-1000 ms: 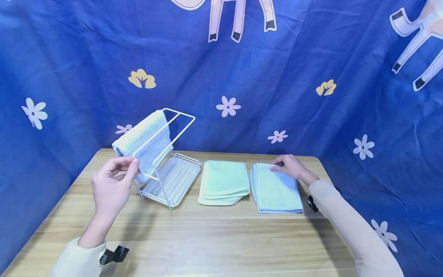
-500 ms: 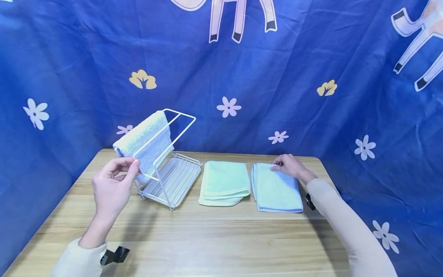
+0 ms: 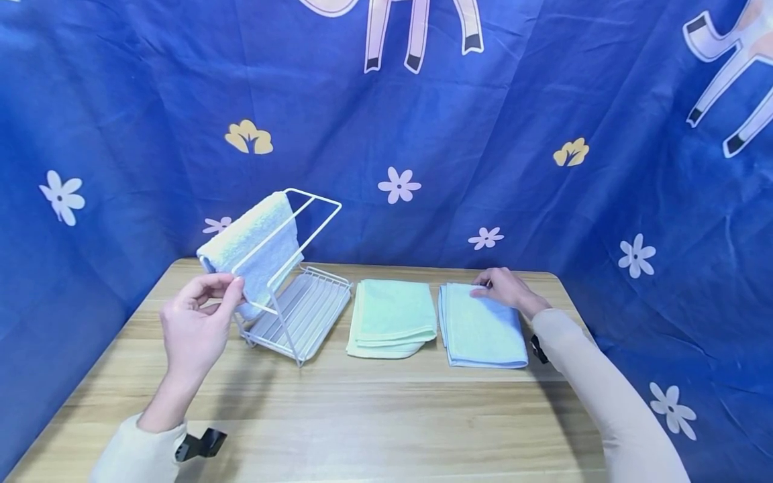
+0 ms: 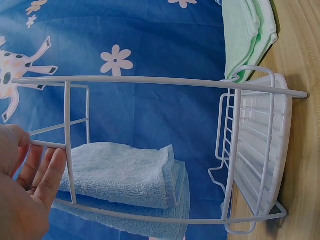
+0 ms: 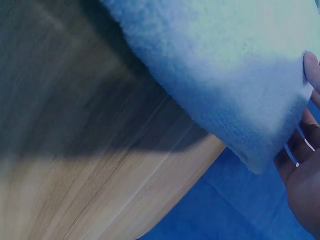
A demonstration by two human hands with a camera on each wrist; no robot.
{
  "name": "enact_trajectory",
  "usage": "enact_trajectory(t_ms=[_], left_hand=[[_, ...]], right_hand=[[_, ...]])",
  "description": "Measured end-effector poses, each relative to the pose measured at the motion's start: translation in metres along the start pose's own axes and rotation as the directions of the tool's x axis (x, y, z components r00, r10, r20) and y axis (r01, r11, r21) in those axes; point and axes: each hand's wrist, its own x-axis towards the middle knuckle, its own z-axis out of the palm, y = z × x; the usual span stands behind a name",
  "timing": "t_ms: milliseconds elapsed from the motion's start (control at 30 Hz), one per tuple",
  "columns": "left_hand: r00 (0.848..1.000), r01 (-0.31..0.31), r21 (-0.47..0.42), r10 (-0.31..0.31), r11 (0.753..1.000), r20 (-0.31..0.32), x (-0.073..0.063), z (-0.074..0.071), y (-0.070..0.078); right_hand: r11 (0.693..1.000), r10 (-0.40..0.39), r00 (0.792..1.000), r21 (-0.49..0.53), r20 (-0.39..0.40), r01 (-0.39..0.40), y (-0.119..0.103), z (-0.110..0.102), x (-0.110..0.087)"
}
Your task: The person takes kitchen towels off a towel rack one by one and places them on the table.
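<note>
My left hand (image 3: 196,325) pinches a bar at the near upper end of a white wire rack (image 4: 150,82). A fluffy light-blue towel (image 3: 260,231) hangs over the rack's left upper rail. On the right, a second light-blue towel (image 3: 483,332) lies folded on the table. My right hand (image 3: 506,290) holds that towel at its far right corner. The right wrist view shows the thumb (image 5: 312,70) on top of the towel's corner and the other fingers at its underside. Between rack and folded blue towel lies a folded pale-green towel (image 3: 395,312), touched by neither hand.
A ribbed white tray (image 3: 311,305) sits in the rack's base. The wooden table (image 3: 386,422) ends at the back just behind the towels. Blue patterned cloth (image 3: 338,134) hangs behind it and along both sides.
My right forearm has shifted slightly to the left, with the hand still at the folded blue towel's corner. The left hand stays on the rack.
</note>
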Motion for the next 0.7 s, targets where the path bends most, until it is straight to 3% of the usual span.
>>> enact_trajectory(t_ms=[200, 467, 700], left_hand=[[1.000, 0.003, -0.007, -0.003, 1.000, 0.005, 0.001, 0.001, 0.001], [1.000, -0.004, -0.015, 0.004, 1.000, 0.004, 0.001, 0.002, 0.000], [1.000, -0.003, -0.019, 0.003, 1.000, 0.002, 0.001, 0.001, 0.000]], right_hand=[[1.000, -0.003, 1.000, 0.004, -0.009, 0.003, 0.001, -0.004, 0.000], [0.998, -0.059, 0.994, -0.003, -0.093, 0.059, 0.000, -0.013, -0.002], [0.992, -0.129, 0.983, -0.006, -0.134, 0.129, -0.018, -0.022, -0.005]])
